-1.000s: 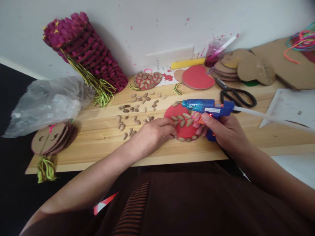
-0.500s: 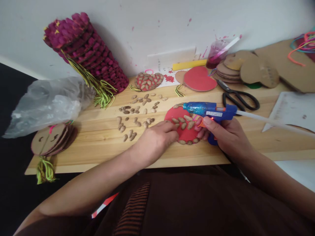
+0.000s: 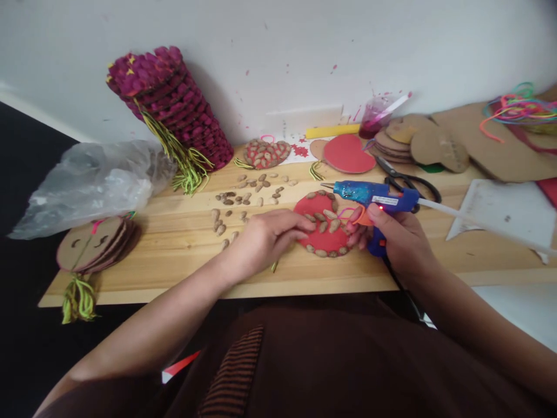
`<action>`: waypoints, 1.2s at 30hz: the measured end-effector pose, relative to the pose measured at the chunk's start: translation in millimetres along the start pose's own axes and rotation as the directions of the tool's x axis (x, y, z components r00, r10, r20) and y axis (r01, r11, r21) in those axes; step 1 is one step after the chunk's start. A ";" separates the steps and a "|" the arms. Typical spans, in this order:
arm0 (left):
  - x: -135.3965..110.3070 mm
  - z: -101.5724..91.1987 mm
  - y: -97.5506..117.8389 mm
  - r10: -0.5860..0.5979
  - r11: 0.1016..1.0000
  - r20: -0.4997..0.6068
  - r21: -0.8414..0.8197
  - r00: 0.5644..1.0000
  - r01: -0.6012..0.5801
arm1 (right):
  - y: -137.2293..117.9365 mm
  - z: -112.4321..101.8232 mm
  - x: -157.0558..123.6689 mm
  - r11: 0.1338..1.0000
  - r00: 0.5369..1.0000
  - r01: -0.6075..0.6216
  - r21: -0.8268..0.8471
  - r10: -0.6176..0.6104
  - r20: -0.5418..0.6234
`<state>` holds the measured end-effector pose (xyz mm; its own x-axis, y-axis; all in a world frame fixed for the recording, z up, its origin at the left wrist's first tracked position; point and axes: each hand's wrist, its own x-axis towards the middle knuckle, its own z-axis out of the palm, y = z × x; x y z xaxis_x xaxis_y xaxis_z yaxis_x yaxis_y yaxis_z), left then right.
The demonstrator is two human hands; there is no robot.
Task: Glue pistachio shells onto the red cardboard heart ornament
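A red heart-shaped card (image 3: 322, 232) with several almond-like shells glued on it lies near the front edge of the wooden table (image 3: 174, 255). My left hand (image 3: 265, 238) rests at its left edge, fingers curled and pressing on the card. My right hand (image 3: 394, 235) grips a blue glue gun (image 3: 374, 197), finger on the orange trigger, its red light on. The nozzle points left above the card's top edge. Loose shells (image 3: 243, 203) lie scattered left of the card.
A purple woven cylinder (image 3: 174, 110) leans on the wall at the back left, with a plastic bag (image 3: 91, 183) and stacked cardboard discs (image 3: 93, 244) below it. Behind lie another shell-covered heart (image 3: 265, 154), a plain red heart (image 3: 348, 154), scissors (image 3: 409, 177), cardboard shapes (image 3: 422, 139), coloured cords (image 3: 517, 107) and a white tray (image 3: 500, 215).
The view has shifted, so everything sits a little further right. My left fingers have slid slightly onto the card's left edge. The glue gun stays over the card in my right hand.
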<state>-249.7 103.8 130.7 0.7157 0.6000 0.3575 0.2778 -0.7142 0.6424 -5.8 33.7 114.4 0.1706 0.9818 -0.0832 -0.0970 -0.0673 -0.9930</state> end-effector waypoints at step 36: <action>11.4 -84.1 -76.2 -0.439 0.790 -0.205 0.376 0.875 0.484 | -5.1 -7.6 8.5 0.963 0.905 -0.245 0.113 0.269 -0.329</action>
<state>-316.6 195.4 142.8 0.3731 0.9121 0.1698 0.8068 -0.4093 0.4260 3.6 41.0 118.1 0.4506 0.8125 -0.3699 -0.2456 -0.2855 -0.9264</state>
